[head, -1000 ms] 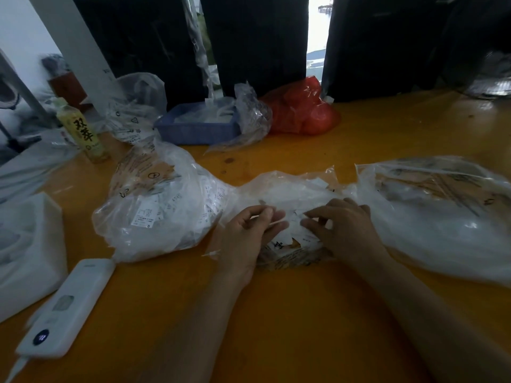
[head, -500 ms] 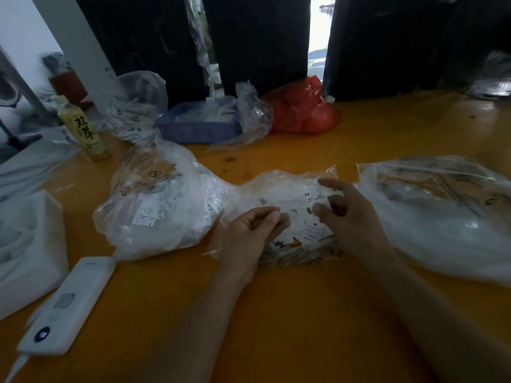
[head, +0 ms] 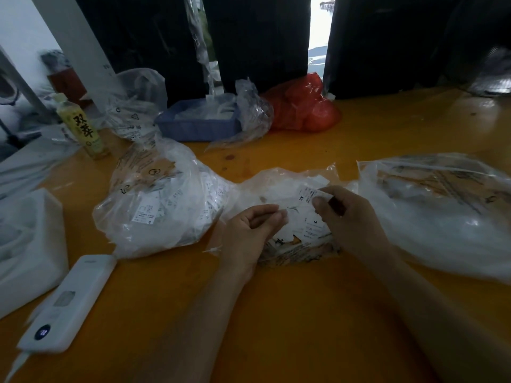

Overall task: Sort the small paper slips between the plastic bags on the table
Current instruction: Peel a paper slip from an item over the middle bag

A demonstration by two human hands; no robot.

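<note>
Head view, read left to right. At 9 o'clock a white box (head: 30, 244) and, at 8 o'clock, a white handheld device (head: 69, 302) are set on the orange counter (head: 304, 313), apart from the sorting area. A yellow drink bottle (head: 83, 125) stands at 10 o'clock. Just beside the work zone, at 9 o'clock of the hands, a full plastic bag (head: 154, 200) is placed; printed size slips are seen through its film, so it is judged to be one sorting destination. A blue tray (head: 199, 125) and a red bag (head: 304, 106) lie at 12 o'clock, well behind. At centre, a flat open bag (head: 276, 189) carries the loose slips. The left hand (head: 249, 230) is curled, its fingers (head: 276, 215) pinching what appears to be a thin slip or film edge, presumably to steady the pile. The right hand (head: 351, 217) pinches a paper slip marked XS (head: 308, 192) between thumb and forefinger, lifted so its size can be read. At 3 o'clock a third clear bag (head: 442, 205) lies within reach, probably another destination.
</note>
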